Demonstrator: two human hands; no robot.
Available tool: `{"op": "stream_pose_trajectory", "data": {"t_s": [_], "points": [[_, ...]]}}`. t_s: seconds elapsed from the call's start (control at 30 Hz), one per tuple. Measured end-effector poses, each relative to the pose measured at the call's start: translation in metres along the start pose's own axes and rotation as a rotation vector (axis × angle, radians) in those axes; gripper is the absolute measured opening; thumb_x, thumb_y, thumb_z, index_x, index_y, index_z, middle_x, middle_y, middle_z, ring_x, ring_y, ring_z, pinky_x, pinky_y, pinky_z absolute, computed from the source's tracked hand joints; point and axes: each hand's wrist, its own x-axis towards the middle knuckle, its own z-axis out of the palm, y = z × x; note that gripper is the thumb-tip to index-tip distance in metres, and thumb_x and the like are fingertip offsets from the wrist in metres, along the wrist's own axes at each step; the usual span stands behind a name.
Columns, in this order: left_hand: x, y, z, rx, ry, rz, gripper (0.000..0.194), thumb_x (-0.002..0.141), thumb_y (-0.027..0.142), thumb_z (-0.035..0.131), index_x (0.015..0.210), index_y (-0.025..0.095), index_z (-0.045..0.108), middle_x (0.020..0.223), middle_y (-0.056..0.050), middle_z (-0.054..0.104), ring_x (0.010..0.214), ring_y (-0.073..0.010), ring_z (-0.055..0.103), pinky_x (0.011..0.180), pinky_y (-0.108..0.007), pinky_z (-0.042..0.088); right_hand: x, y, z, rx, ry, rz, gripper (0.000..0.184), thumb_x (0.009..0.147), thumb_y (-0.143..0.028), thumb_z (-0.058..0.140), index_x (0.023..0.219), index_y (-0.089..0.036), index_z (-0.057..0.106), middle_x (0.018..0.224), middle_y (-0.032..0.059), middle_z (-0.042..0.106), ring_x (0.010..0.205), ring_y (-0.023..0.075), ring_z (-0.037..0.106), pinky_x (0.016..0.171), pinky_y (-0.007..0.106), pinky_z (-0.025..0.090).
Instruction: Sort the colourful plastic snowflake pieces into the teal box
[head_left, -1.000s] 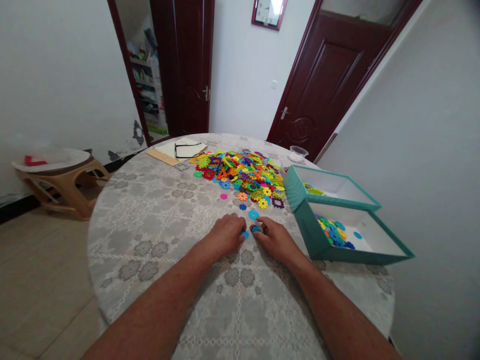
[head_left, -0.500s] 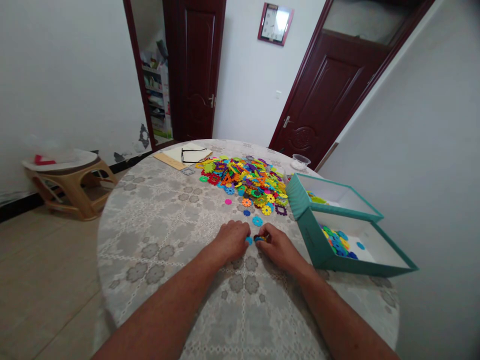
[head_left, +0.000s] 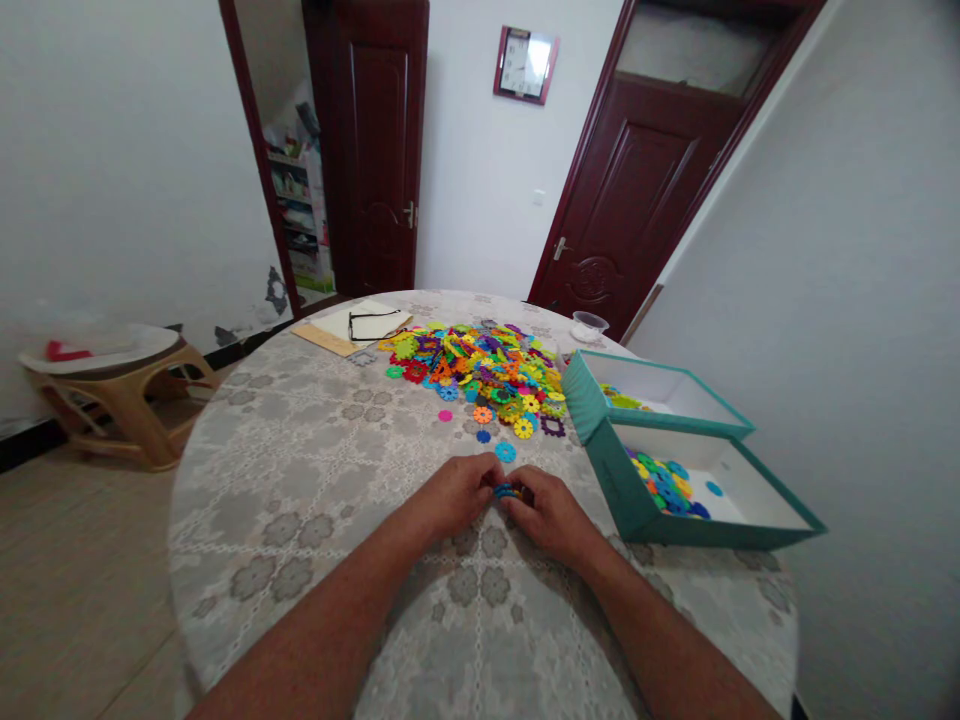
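My left hand [head_left: 455, 494] and my right hand [head_left: 545, 510] rest on the round table [head_left: 315, 470], fingertips meeting over a small cluster of blue plastic flower discs [head_left: 505, 491]. Both hands are closed in a pinch on those discs. A single blue disc [head_left: 505, 452] lies just beyond my fingers. Farther off spreads a big heap of multicoloured discs [head_left: 480, 365].
Two teal boxes stand at the right: the near box [head_left: 637, 500] holds several discs, the far box [head_left: 581, 385] a few green ones. A notepad with glasses [head_left: 360, 322] and a small clear cup [head_left: 587, 325] sit at the far edge. A wooden stool [head_left: 112, 390] stands left.
My two hands have come together; the blue disc in my left fingers now meets the pieces in my right. The view has shifted slightly.
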Motion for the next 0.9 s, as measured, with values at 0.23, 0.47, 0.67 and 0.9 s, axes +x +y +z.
{"op": "stream_pose_trajectory", "data": {"t_s": [0.23,0.47,0.67,0.9], "points": [[0.006,-0.007,-0.002,0.057,0.289,0.024,0.017,0.09,0.015,0.054,0.099,0.023,0.067,0.104,-0.004,0.071,0.102,-0.0192,0.067,0.096,-0.032,0.053,-0.01,-0.008,-0.046,-0.29,0.376,-0.143,0.011,0.101,-0.024,0.055,0.105,-0.021,0.064,0.099,0.009,0.067,0.092,0.0235,0.062,0.084,0.034,0.047],[0.011,-0.023,0.002,0.164,0.341,-0.03,0.023,0.091,0.015,0.055,0.11,0.022,0.067,0.117,-0.008,0.071,0.118,-0.0221,0.065,0.111,-0.037,0.048,-0.033,0.032,-0.119,-0.739,0.801,0.11,0.015,0.099,-0.029,0.056,0.102,-0.018,0.067,0.097,0.0136,0.069,0.093,0.0304,0.061,0.087,0.042,0.047],[0.013,-0.032,0.008,0.199,0.347,0.002,0.027,0.094,0.019,0.056,0.119,0.022,0.067,0.124,-0.009,0.071,0.124,-0.0232,0.064,0.114,-0.039,0.048,-0.03,0.038,-0.116,-0.683,0.838,0.019,0.021,0.102,-0.021,0.051,0.113,-0.016,0.068,0.108,0.0155,0.071,0.105,0.0311,0.061,0.097,0.046,0.046],[0.017,-0.045,0.012,0.187,0.387,0.004,0.033,0.094,0.023,0.058,0.125,0.018,0.066,0.122,-0.011,0.069,0.112,-0.0248,0.067,0.102,-0.041,0.055,-0.012,0.003,-0.037,-0.383,0.372,-0.172,0.022,0.101,-0.014,0.051,0.112,-0.019,0.069,0.108,0.0102,0.07,0.107,0.0253,0.061,0.097,0.037,0.049]]}}
